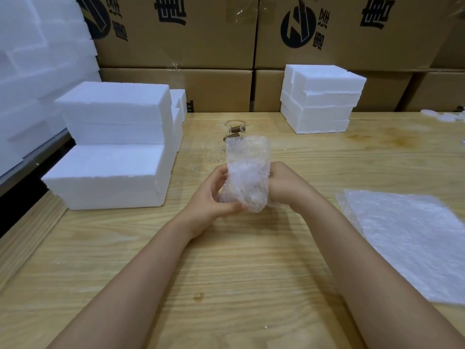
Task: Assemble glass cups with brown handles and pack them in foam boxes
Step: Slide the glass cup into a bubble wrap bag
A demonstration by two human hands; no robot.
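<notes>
A bundle of bubble wrap (247, 170) stands upright above the wooden table (226, 260), held between both hands. My left hand (214, 197) curls round its lower left side, thumb under the bottom edge. My right hand (284, 183) grips its right side from behind. What is inside the wrap is hidden. Behind the bundle, clear glass cups (216, 149) with brown handles (236, 128) lie on the table. White foam boxes (113, 157) are stacked at the left, and another stack of foam boxes (319, 99) stands at the back right.
A flat sheet of bubble wrap (412, 243) lies on the table at the right. Cardboard cartons (201, 34) form a wall along the back. More foam pieces (37, 59) pile up at the far left. The table's left edge drops off beside the foam stack.
</notes>
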